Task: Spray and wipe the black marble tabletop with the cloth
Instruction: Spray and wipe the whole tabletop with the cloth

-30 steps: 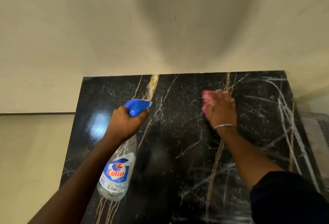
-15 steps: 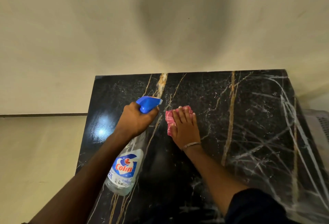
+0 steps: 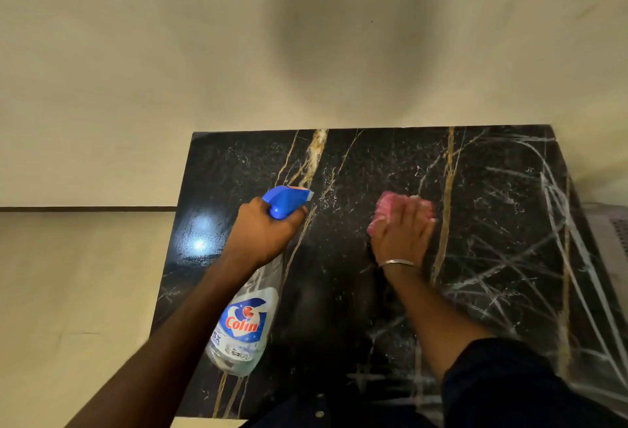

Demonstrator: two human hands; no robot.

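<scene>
Flanking tabletop [image 3: 356, 291]: pale wall [image 3: 170, 70], floor [image 3: 68, 291].

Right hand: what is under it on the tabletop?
A pink cloth lies under the right hand, pressed flat on the black marble tabletop. Only its far and left edges show; the palm covers the rest.

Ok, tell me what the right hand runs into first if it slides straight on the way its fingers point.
The right hand presses the pink cloth flat, fingers pointing toward the wall. Ahead lies only bare black marble tabletop, so the wall at its far edge probably comes first.
</scene>
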